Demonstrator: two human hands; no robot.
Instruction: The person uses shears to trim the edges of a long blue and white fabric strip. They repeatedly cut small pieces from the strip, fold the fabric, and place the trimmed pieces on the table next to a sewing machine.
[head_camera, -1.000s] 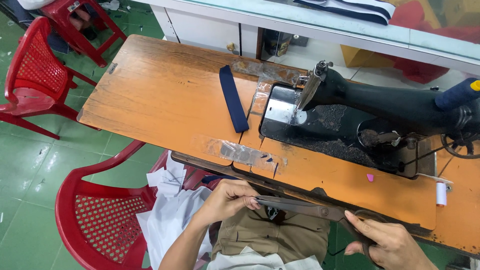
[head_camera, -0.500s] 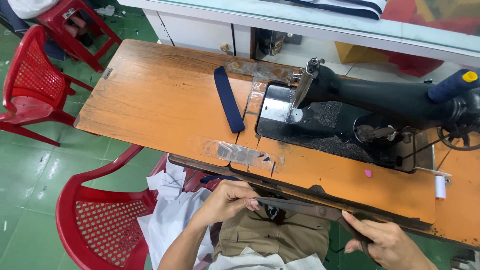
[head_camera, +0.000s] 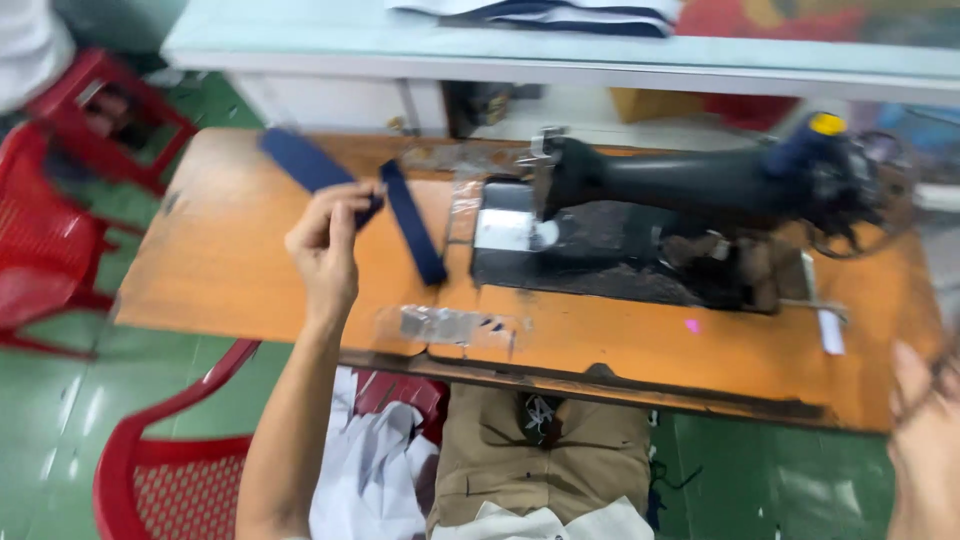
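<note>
My left hand (head_camera: 325, 245) is raised over the left half of the orange wooden sewing table (head_camera: 230, 280) and pinches one end of a dark navy fabric strip (head_camera: 300, 160), which stretches up and left from my fingers. A second navy strip (head_camera: 418, 232) lies flat on the table just right of that hand, beside the black sewing machine (head_camera: 690, 190). My right hand (head_camera: 925, 445) is blurred at the lower right edge, off the table's front corner, fingers apart with nothing seen in them.
Red plastic chairs stand at the left (head_camera: 50, 250) and lower left (head_camera: 160, 470). White cloth (head_camera: 370, 470) lies by my khaki-trousered lap (head_camera: 540, 460). A shiny taped patch (head_camera: 450, 325) marks the table front. A pale counter (head_camera: 560, 50) with folded fabric runs behind.
My left hand has risen from my lap up over the table, bringing a navy strip with it. My right hand let go of the strip and shifted right. The view tilted forward.
</note>
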